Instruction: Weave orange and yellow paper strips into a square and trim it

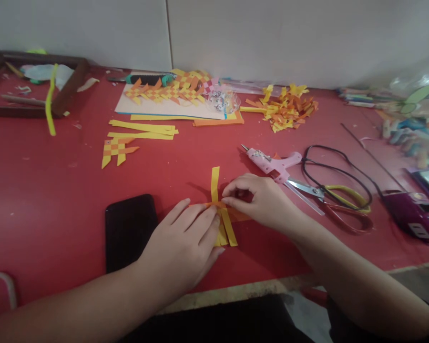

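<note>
Yellow paper strips [215, 186] cross an orange strip [240, 216] on the red table [57, 190] near its front edge. My left hand [186, 243] lies flat with fingers stretched out, pressing the strips down where they cross. My right hand [260, 200] is closed in a pinch on the orange strip at the crossing, just right of the upright yellow strip. Part of the weave is hidden under both hands.
A black phone [128, 231] lies left of my left hand. A pink glue gun [271, 162], scissors [329, 200] and a black cord [343, 176] lie to the right. Farther back are loose yellow strips [143, 129], a small woven piece [116, 150], woven paper on a sheet [171, 93], scraps [286, 107] and a wooden frame [67, 88].
</note>
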The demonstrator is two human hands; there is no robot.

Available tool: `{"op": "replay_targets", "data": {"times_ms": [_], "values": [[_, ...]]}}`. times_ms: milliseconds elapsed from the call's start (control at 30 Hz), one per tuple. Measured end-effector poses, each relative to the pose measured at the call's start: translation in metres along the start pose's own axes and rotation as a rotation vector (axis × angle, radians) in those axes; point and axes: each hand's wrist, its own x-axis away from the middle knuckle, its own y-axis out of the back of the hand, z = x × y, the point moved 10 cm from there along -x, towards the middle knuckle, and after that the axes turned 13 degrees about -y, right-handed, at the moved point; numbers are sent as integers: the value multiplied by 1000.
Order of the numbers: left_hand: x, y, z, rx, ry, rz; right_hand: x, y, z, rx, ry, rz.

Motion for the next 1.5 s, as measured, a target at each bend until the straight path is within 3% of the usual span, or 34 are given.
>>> {"op": "replay_targets", "data": {"times_ms": [500, 700, 767, 967, 1067, 1267, 1367, 1500], "values": [[0, 3, 0, 5, -12, -8, 3, -1, 6, 22, 58, 25], [1, 1, 3, 101, 11, -25, 8, -8, 12, 151, 122, 41], [1, 2, 12, 221, 66, -37, 10, -9, 12, 152, 137, 32], [12, 8, 59, 437, 411, -121, 16, -2, 11, -1, 118, 13], [14, 6, 67, 532, 478, -161, 23, 7, 23, -100, 230, -35], [7, 40, 55, 549, 246, -422, 61, 32, 62, -57, 721, -334], [7, 56, 46, 482, 152, -474, 73, 37, 63, 23, 793, -464], [8, 64, 43, 414, 126, -472, 78, 38, 58, 107, 785, -516]]}}
